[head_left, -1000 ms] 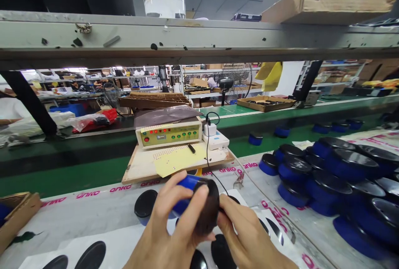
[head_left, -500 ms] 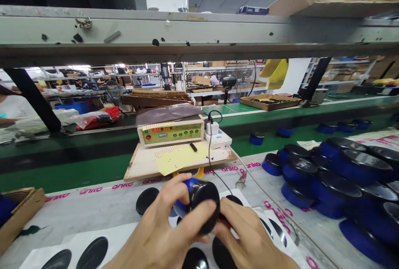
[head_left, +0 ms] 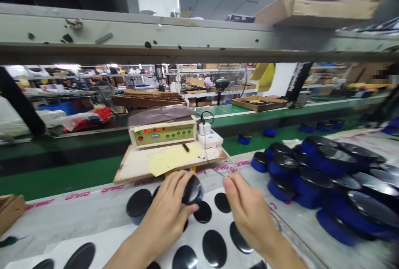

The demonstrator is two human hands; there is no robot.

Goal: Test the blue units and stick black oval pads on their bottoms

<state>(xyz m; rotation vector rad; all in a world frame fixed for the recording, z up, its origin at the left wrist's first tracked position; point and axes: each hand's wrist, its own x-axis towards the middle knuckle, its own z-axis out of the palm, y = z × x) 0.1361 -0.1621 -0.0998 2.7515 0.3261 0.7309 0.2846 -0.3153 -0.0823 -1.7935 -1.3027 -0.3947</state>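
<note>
**Blue cylinder with a black top being held in the left hand over the sheet**

A glossy black-topped blue cylinder (head_left: pixel 192 190) is being held in the left hand (head_left: pixel 165 215), with the fingers being curled closely over its top. It is being kept low, above a white printed sheet (head_left: pixel 115 238). The right hand (head_left: pixel 249 215) is being kept open, with the fingers spread and nothing being held, and a thin grey cable (head_left: pixel 232 170) is being passed just ahead of the fingertips. Flat black oval pieces (head_left: pixel 214 248) are being shown below the right fingers, and many stacked black-topped blue cylinders (head_left: pixel 311 186) to their right. The handling of one cylinder is judged to be the step in hand; a steady placing on a free part of the sheet seems to be called for.
</note>
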